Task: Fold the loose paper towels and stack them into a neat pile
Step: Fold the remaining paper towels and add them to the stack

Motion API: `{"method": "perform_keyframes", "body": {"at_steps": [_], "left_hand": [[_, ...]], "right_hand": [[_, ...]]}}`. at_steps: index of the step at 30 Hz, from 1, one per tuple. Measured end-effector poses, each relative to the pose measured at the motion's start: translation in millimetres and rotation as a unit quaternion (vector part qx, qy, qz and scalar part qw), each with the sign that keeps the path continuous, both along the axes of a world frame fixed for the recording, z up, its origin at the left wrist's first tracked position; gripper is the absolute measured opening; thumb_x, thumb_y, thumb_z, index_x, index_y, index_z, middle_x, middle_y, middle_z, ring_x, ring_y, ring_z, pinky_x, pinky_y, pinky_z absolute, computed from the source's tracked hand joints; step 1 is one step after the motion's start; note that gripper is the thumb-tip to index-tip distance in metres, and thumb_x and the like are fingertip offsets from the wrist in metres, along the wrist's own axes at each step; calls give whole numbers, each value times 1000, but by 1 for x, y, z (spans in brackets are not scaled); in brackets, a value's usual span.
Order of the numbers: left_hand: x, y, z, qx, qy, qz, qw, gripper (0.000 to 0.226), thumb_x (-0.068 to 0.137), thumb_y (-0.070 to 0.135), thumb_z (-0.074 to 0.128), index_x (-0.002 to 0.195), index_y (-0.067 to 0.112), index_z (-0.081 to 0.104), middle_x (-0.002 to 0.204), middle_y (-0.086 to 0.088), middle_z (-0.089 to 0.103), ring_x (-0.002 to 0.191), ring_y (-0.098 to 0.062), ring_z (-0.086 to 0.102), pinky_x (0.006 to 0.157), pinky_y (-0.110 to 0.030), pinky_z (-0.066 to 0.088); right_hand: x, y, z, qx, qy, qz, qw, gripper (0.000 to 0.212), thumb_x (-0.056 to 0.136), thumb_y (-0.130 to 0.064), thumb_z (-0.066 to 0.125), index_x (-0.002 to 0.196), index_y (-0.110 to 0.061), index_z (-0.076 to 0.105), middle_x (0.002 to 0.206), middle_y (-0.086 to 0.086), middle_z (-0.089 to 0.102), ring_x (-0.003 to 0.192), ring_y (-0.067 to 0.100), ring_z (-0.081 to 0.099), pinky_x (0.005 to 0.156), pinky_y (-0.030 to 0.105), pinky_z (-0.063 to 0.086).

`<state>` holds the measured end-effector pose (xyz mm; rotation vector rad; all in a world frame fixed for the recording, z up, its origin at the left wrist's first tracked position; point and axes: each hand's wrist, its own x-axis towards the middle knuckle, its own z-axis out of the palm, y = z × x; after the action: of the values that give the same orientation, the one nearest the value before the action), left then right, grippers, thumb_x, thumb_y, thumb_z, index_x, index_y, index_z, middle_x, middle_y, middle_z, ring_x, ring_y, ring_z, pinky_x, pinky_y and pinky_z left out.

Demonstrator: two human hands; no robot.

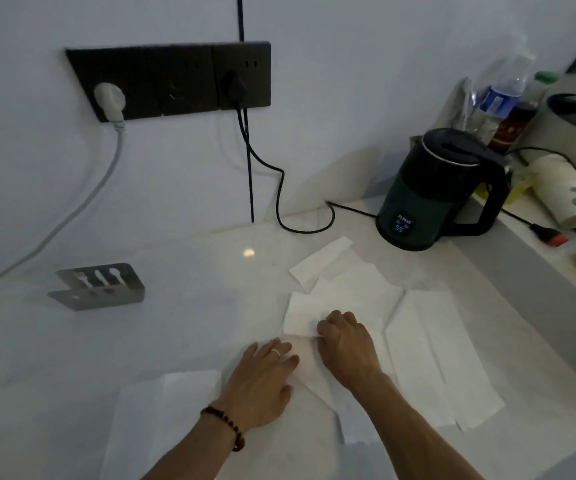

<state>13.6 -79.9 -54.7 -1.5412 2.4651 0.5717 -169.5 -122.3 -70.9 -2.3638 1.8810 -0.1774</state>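
Head view: kettle [432, 192] (dark green) stands beyond loose paper towels [428, 358].

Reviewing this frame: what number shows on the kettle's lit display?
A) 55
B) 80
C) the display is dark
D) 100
A: the blue display low on the front of the dark kettle reads 55, while both hands work on the paper towels on the counter in front of it.
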Motion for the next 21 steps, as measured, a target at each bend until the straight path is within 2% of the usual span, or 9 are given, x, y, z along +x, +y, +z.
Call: {"method": "perform_keyframes", "body": {"at_steps": [1, 3, 7, 10, 12, 15, 17, 19, 21], "left_hand": [[1, -1, 0, 0, 1, 1, 1000, 55, 99, 35, 39, 151, 25, 25, 162, 1, 13, 149, -15, 5, 120, -38, -1], [2, -2, -1, 3, 10, 7, 1000, 55, 100, 36, 38, 152, 27, 24, 162, 3, 11, 149, -13, 3, 120, -36, -2], [1, -2, -4, 11, 37, 27, 999, 54, 100, 39, 38, 152, 27, 24, 162, 5, 13, 149, -11, 3, 119, -33, -4], [-4, -2, -1, 8, 155, 100, 983, 50, 101, 40, 41, 148, 26, 34, 156, 6, 30, 144, -9, 21, 117, -23, 7], [-9, -4, 10, 15, 290, 209, 934, 42, 99, 35, 50, 139, 24, 48, 141, 9, 47, 128, -3, 41, 107, -14, 26], [-14, -11, 35, 101, 444, 345, 821, 27, 98, 29, 52, 122, 23, 61, 123, 10, 62, 107, -1, 58, 94, -15, 43], [-16, -12, 52, 182, 512, 380, 748, 23, 99, 27, 50, 112, 22, 68, 111, 6, 71, 100, -10, 66, 95, -29, 51], [-14, -7, 70, 228, 567, 395, 686, 24, 99, 25, 49, 106, 19, 71, 102, 1, 75, 94, -18, 70, 86, -35, 56], [-9, 2, 82, 223, 593, 411, 655, 24, 97, 26, 51, 99, 15, 73, 95, -2, 76, 84, -19, 71, 72, -33, 55]], "right_hand": [[-1, -4, 1, 5, -27, -10, 1000, 5, 78, -17, 69, 75, -13, 68, 77, 4, 61, 71, 26, 58, 53, 36, 50], [-5, -11, 8, 49, -99, -60, 992, 22, 91, -23, 57, 77, -11, 68, 79, 4, 63, 74, 23, 57, 63, 35, 49], [-11, -14, 36, 124, -324, -168, 923, 37, 94, -25, 56, 62, -6, 56, 56, 1, 53, 52, 16, 44, 55, 30, 38], [-12, -6, 57, 132, -412, -197, 880, 41, 97, -24, 52, 62, -2, 46, 58, 6, 42, 54, 14, 35, 55, 26, 30], [-10, 0, 73, 127, -454, -210, 856, 36, 98, -25, 51, 73, 0, 56, 70, 15, 54, 60, 16, 45, 60, 29, 37], [-4, 19, 101, 132, -519, -233, 812, 29, 97, -30, 52, 78, -16, 69, 78, -1, 68, 69, 12, 60, 66, 25, 48], [4, 34, 114, 146, -555, -218, 789, 26, 97, -30, 54, 81, -20, 72, 82, -3, 71, 73, 13, 64, 69, 27, 53], [16, 49, 119, 151, -589, -205, 767, 23, 96, -27, 57, 85, -17, 75, 87, 4, 73, 78, 20, 66, 74, 37, 54], [29, 61, 117, 138, -597, -224, 758, 20, 94, -23, 60, 85, -15, 76, 87, 6, 73, 78, 21, 66, 75, 40, 54]]}}
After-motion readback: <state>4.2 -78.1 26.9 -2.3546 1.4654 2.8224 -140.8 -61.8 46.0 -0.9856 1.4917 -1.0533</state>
